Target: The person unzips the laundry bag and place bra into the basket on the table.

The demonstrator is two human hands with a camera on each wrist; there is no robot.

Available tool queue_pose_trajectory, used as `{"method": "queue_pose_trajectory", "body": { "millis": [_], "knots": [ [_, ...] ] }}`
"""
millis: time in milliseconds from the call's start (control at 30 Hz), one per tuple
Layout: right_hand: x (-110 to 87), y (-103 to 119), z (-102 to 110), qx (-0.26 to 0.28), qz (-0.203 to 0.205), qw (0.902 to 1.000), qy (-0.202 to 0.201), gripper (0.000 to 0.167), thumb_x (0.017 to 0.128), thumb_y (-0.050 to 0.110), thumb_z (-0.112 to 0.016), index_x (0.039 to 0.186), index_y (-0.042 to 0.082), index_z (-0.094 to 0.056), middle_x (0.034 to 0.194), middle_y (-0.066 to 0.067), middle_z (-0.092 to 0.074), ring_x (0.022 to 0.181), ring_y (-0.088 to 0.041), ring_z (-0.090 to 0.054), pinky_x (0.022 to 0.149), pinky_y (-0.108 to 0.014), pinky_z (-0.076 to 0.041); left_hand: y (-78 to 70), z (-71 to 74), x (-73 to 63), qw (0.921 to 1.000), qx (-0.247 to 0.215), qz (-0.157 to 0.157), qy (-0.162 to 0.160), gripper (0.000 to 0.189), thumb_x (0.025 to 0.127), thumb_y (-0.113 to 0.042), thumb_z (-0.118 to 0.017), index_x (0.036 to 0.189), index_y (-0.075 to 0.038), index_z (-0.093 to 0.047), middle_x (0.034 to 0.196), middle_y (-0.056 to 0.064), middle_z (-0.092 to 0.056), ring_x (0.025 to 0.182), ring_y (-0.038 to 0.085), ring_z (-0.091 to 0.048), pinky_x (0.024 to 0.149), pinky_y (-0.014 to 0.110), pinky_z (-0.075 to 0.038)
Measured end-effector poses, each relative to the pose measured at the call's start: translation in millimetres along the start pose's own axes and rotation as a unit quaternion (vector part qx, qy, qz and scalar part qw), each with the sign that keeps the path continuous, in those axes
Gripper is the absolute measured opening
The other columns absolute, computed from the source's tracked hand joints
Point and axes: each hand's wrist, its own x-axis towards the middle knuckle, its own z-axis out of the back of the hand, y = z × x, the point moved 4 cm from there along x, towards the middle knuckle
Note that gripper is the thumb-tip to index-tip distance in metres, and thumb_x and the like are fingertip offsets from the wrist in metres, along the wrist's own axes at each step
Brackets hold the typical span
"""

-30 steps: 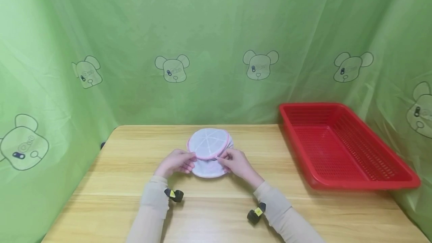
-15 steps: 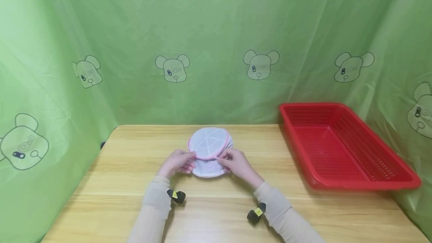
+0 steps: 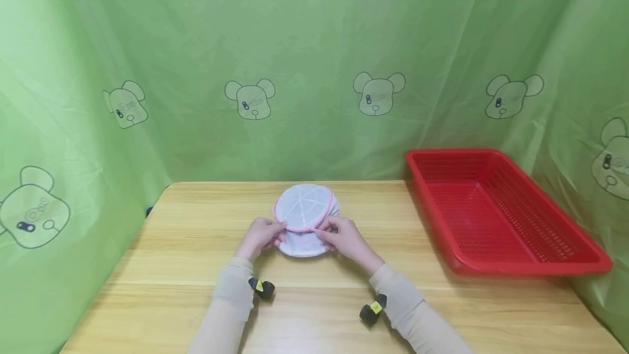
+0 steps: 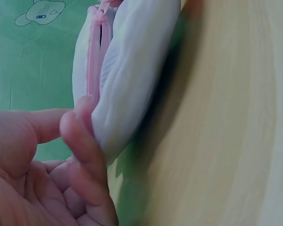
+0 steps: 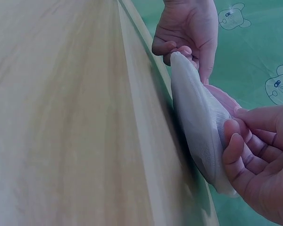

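Observation:
A round white mesh laundry bag [image 3: 302,206] with a pink zipper [image 3: 297,229] is held near the middle of the table, its top disc tilted up at the back. My left hand [image 3: 261,235] pinches the bag's left edge by the zipper between thumb and fingers. On the other side, my right hand [image 3: 342,237] pinches at the zipper's pull [image 3: 314,229]. In the left wrist view a narrow dark slit shows between the pink zipper tapes [image 4: 95,61]. The right wrist view shows the bag's pale side [image 5: 193,110] facing the tabletop, both hands gripping its edge.
A red plastic basket [image 3: 442,245] with slatted walls stands at the right of the wooden table [image 3: 196,206]. Green curtains [image 3: 314,26] printed with bear heads hang behind and at both sides. A small black wrist camera [image 3: 265,289] sits on each sleeve.
My left wrist and forearm have shifted slightly right and turned, while its fingers stay on the bag's edge. The bag's top has tipped a little farther back. My right hand has hardly moved.

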Motion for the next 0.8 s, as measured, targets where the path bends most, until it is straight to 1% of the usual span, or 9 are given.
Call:
{"method": "queue_pose_trajectory", "body": {
  "millis": [67,167,433,600,700,800],
  "knots": [
    [-0.2,0.1,0.0,0.001,-0.002,1.0,0.0,0.011,0.088,0.013,-0.07,0.085,0.004,-0.064,0.063,-0.003,-0.058,0.054,-0.011,-0.055,0.048,-0.022,-0.05,0.8,-0.3,1.5,0.9999,-0.008,0.0,-0.006,0.024,0.092,-0.022,-0.064,0.087,0.0,-0.068,0.058,-0.003,-0.061,0.045,0.003,-0.047,0.042,0.016,-0.031],
    [-0.4,0.3,0.1,0.002,-0.006,1.0,0.002,0.01,0.088,0.012,-0.07,0.085,0.004,-0.064,0.063,-0.003,-0.059,0.056,-0.012,-0.055,0.049,-0.021,-0.05,1.6,-0.1,3.2,0.9998,-0.017,0.004,-0.011,0.021,0.092,-0.02,-0.064,0.086,-0.001,-0.067,0.058,-0.003,-0.06,0.046,0.002,-0.046,0.042,0.015,-0.03],
    [0.4,-1.2,-0.3,0.003,-0.005,1.0,0.003,0.011,0.088,0.012,-0.069,0.085,0.003,-0.064,0.064,-0.003,-0.059,0.055,-0.011,-0.055,0.05,-0.022,-0.051,0.8,1.2,3.3,0.9997,-0.021,0.006,-0.012,0.018,0.091,-0.019,-0.064,0.085,-0.003,-0.067,0.059,-0.004,-0.059,0.046,0.003,-0.045,0.045,0.016,-0.032],
    [1.6,-2.7,-0.6,-0.002,0.001,1.0,-0.001,0.011,0.088,0.012,-0.07,0.084,0.004,-0.064,0.063,-0.003,-0.058,0.054,-0.01,-0.054,0.048,-0.021,-0.049,-2.2,2.6,0.4,0.9992,-0.038,-0.001,-0.014,0.016,0.09,-0.017,-0.065,0.091,-0.001,-0.067,0.064,-0.003,-0.061,0.05,0.005,-0.05,0.05,0.017,-0.039],
    [1.7,-3.1,-0.5,0.0,0.001,1.0,-0.003,0.011,0.088,0.012,-0.07,0.084,0.003,-0.064,0.063,-0.003,-0.059,0.053,-0.01,-0.054,0.047,-0.021,-0.049,-4.1,3.2,-0.7,0.9986,-0.049,-0.005,-0.019,0.018,0.089,-0.016,-0.065,0.095,0.001,-0.066,0.071,0.0,-0.065,0.054,0.007,-0.055,0.053,0.018,-0.044],
    [1.5,-3.0,0.0,0.0,0.0,1.0,-0.004,0.011,0.088,0.012,-0.07,0.084,0.003,-0.064,0.063,-0.003,-0.059,0.052,-0.01,-0.054,0.047,-0.022,-0.049,-5.2,3.6,-1.3,0.9981,-0.057,-0.007,-0.022,0.02,0.089,-0.016,-0.065,0.099,0.002,-0.065,0.081,0.005,-0.07,0.058,0.007,-0.06,0.056,0.019,-0.049]
  ]
}}
